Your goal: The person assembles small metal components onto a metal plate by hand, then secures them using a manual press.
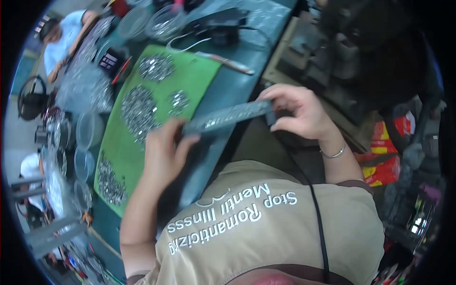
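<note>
A long, narrow grey bar-shaped holder [230, 117] spans the gap between my two hands, tilted up toward the right. Small shiny pieces seem to lie in a row along it, too blurred to name. My left hand [166, 147] grips its left end, thumb and fingers closed on it. At the other end my right hand [299, 110] pinches it between thumb and fingers. Left of the holder, a green mat [197, 71] bears several heaps of small shiny metal parts: a large heap [138, 110], a far heap [156, 67], a small one [178, 100] and a near one [111, 180].
Clear plastic tubs [90, 129] and plastic bags [78, 85] line the mat's left side. A pen-like tool [232, 63] and a black device [221, 26] lie at the far side. Dark machinery [351, 52] stands at right. A person in light blue [71, 35] sits far left.
</note>
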A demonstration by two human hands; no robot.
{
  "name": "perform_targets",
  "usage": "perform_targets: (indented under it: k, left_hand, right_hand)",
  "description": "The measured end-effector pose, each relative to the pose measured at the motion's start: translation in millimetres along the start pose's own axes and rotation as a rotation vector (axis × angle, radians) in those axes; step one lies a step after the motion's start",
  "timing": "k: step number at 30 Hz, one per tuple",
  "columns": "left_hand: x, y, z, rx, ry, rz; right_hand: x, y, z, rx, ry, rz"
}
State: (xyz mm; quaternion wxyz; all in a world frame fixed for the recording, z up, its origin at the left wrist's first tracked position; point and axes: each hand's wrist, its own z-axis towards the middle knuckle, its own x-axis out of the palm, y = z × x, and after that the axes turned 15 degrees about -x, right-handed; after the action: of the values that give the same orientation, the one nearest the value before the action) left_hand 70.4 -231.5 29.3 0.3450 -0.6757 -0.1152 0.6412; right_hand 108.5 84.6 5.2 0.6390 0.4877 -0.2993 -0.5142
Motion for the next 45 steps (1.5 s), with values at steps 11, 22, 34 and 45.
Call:
perform_targets:
  k: [11,22,34,45]
  left_hand:
    - [125.2,-137.1,233.8,0.414,0.339,-0.084]
    - [186.0,-175.4,128.3,0.14,0.116,-0.024]
    - [142.6,-140.6,182.8,0.313,0.385,-0.06]
    - [160.4,-149.0,242.3,0.391,0.463,-0.022]
  right_hand:
    - [-84.6,-12.3,-62.9,0.023,-0.801,-0.305]
    - [-84.4,150.1,-220.6,-0.468,-0.939,-2.433]
    - [-106.3,173.5,-191.7,-0.417,-1.138,-1.174]
    - [-207.6,361.1,-149.1,-0.057,-1.029,-0.695]
